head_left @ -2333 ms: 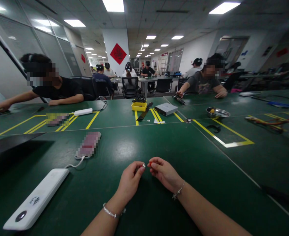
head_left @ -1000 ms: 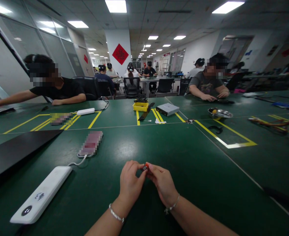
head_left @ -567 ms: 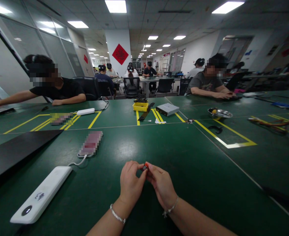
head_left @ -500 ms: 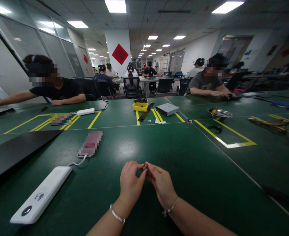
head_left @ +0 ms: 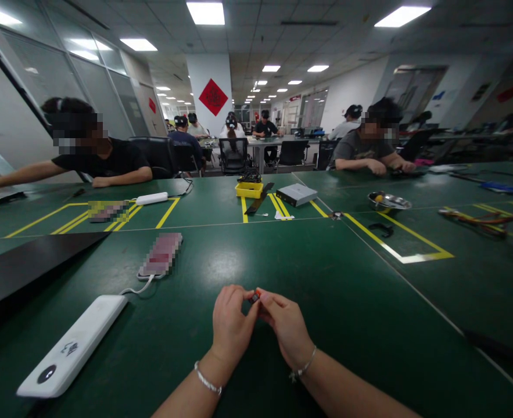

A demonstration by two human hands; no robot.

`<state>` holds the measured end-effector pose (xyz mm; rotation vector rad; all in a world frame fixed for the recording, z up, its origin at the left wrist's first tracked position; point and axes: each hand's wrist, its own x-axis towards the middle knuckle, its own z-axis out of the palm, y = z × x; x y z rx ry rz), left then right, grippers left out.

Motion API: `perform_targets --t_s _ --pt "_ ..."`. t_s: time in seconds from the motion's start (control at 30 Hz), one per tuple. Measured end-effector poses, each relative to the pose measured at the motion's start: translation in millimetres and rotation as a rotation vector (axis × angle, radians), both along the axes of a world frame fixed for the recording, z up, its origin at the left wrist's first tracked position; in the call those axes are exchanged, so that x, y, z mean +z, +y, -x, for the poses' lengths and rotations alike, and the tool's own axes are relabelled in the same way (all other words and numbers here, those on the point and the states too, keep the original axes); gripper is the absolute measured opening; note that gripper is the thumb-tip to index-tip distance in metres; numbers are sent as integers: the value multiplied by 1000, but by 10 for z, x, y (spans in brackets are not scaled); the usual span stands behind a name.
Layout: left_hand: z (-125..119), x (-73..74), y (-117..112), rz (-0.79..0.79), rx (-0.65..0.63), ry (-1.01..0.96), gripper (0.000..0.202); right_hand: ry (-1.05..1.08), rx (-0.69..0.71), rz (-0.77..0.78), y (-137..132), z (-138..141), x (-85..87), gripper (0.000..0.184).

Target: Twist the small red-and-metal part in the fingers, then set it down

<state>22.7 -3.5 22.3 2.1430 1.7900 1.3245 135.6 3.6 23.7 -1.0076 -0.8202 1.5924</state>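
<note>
Near the table's front, my left hand [head_left: 233,321] and my right hand [head_left: 286,325] meet at the fingertips. Between them is a small object [head_left: 255,297], dark grey on the left with an orange-red part on the right. The left thumb and fingers pinch the dark side, and the right thumb and fingers close on the orange-red side. Most of the piece is hidden by fingers, so its kind does not show. Both hands are just above the green tabletop [head_left: 352,325].
To the left lie a white power bank [head_left: 82,337] and a phone [head_left: 160,255] joined by a cable. Farther back are a yellow box [head_left: 249,190], a grey device [head_left: 297,194] and a metal bowl [head_left: 389,202]. Two people [head_left: 369,148] [head_left: 103,151] sit across the table.
My hands stay nearly in place, with the right fingers shifted slightly over the orange-red part, so less of it shows. The person at the far right has moved their hands apart a little.
</note>
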Motion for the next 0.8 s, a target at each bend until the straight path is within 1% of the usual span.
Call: perform_targets --t_s 0.1,0.2,0.23,0.3,0.37,0.4,0.47,0.5,0.53,0.6,0.67,0.73,0.8 --pt "-4 -1 20 21 -19 13 6 -76 6 -10 57 -12 8 24" --pt "10 -12 48 46 -61 30 18 -255 -38 -85 237 -159 81 23" --pt "20 -20 57 53 -63 31 23 -333 -70 -121 328 -265 117 24" --pt "47 -40 72 72 -49 22 30 -522 -161 -194 537 -576 187 23" --pt "75 -63 83 106 -25 7 30 -789 -286 -256 740 -999 223 21" --pt "86 -74 88 128 -17 -1 29 -962 -361 -252 823 -1232 220 21" --pt "101 -94 99 167 -4 -21 28 -1303 -459 -158 932 -1686 171 23" --pt "106 -102 105 182 -3 -30 27 -1413 -470 -88 958 -1886 130 24" --pt "108 -110 111 195 -5 -37 26 -1492 -466 -16 968 -2058 84 25" --pt "114 -124 123 214 -11 -50 25 -1574 -447 108 958 -2302 -8 27" --pt "124 -137 133 234 -20 -59 25 -1643 -441 167 934 -2422 -75 30" --pt "137 -148 140 263 -29 -69 25 -1728 -462 179 910 -2449 -104 32" --pt "147 -149 143 302 -42 -76 24 -1791 -537 159 892 -2410 -96 33"
